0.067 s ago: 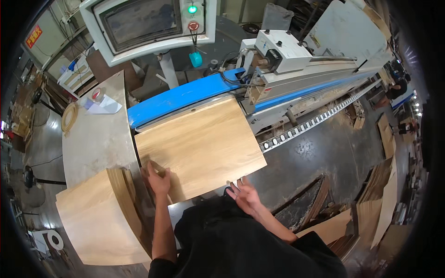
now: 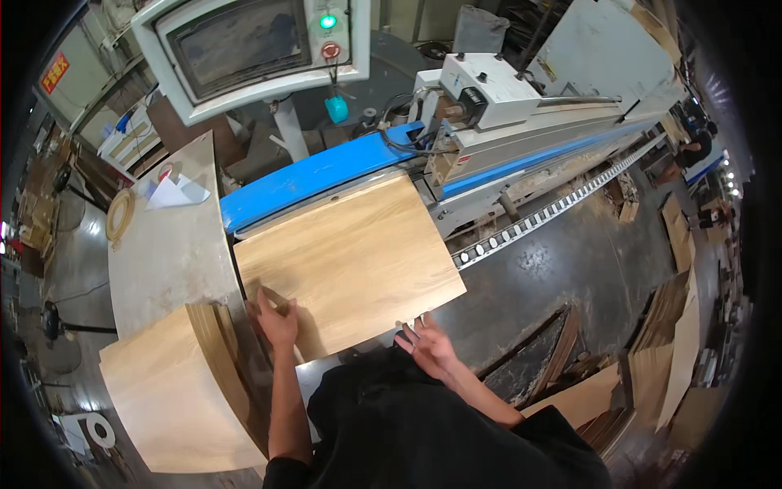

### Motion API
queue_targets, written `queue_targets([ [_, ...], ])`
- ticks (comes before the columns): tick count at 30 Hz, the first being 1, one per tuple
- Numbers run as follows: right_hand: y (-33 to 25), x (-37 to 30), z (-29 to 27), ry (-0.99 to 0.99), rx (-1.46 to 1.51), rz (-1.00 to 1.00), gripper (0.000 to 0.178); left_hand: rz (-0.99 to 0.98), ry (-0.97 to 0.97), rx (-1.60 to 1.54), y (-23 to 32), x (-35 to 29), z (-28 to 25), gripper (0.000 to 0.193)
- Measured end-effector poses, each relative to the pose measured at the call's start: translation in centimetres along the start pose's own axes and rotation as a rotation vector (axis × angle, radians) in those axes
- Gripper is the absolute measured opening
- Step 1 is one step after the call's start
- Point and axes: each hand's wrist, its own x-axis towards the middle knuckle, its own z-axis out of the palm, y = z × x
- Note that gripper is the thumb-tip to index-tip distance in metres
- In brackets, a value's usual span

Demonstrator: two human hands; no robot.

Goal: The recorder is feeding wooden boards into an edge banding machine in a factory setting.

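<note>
I see one board (image 2: 350,265) in front of me. It lies flat by the machine (image 2: 497,90), its far side along the long blue bar (image 2: 318,175), just beside the grey table (image 2: 167,253). My left hand (image 2: 277,320) is at its near left corner, thumb and fingers spread apart. My right hand (image 2: 432,346) is at the near edge with bent fingers; I cannot tell if they grip. Far left there is a white box (image 2: 122,159) with tan stuff in it, too small to tell. A grey bin (image 2: 479,31) is at the back; I cannot see inside.

I count one screen (image 2: 240,49), one green light (image 2: 327,21), one red button (image 2: 330,51) and one yellow ring (image 2: 120,213) on the table. One pile of boards (image 2: 167,383) is on my left; I cannot count them.
</note>
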Motion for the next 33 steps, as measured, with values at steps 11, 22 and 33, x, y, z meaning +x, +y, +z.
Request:
queue_targets([
  [11,2.5,0.9,-2.6,-0.064,-0.091,0.053,0.083,0.267,0.274,0.803,4.9,-3.5,-0.8,0.067],
  [22,0.6,0.1,-1.1,-0.102,-0.027,-0.035,0.043,0.406,0.254,0.434,7.4,-1.8,-1.5,0.072],
  [33,3.4,4.6,-6.9,-0.427,0.180,-0.008,0.058,0.427,-0.095,0.177,5.8,-1.1,-0.6,0.071],
])
